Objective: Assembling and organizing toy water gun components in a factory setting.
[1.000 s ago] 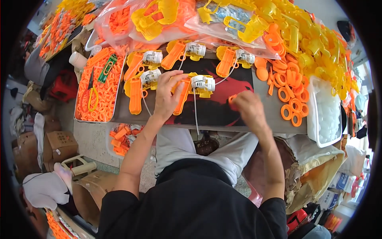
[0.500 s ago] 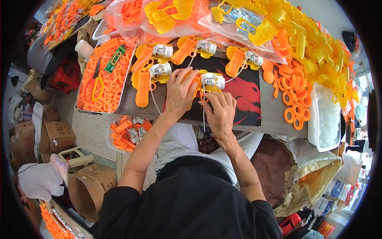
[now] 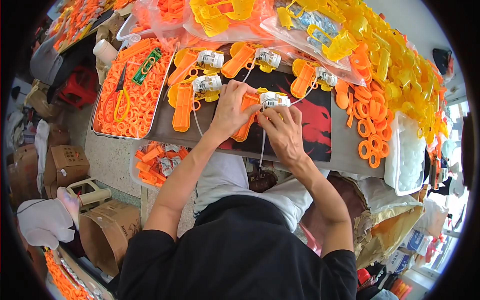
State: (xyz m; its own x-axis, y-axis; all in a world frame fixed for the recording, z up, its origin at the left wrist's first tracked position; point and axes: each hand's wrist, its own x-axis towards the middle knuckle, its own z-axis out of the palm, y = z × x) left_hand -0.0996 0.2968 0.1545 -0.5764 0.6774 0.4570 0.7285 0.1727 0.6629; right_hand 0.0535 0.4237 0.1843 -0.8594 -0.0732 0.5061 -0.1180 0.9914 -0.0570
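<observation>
On the dark red-and-black mat, both my hands are at a half-assembled toy gun with an orange handle (image 3: 243, 131), a yellow shell and a white mechanism (image 3: 275, 99). My left hand (image 3: 231, 112) grips its left side, the thumb stretched toward the white mechanism. Curled against the lower edge of that mechanism are the fingers of my right hand (image 3: 284, 131); what lies under the fingertips is hidden. A thin white tube (image 3: 263, 147) hangs down between the hands. Several similar toy guns lie around, one just left (image 3: 183, 107) and one to the right (image 3: 303, 80).
At left stands a tray (image 3: 148, 131) of small orange parts, with yellow-handled cutters (image 3: 120, 97) and a green piece (image 3: 146, 70) on top. Orange rings (image 3: 364, 127) and a yellow shell heap (image 3: 395, 65) lie right, beside a white tub (image 3: 398, 175). Cardboard boxes (image 3: 112, 227) stand on the floor.
My right hand has moved up from the orange ring below to the white mechanism. My left thumb has come across toward it. The whole view has shifted slightly.
</observation>
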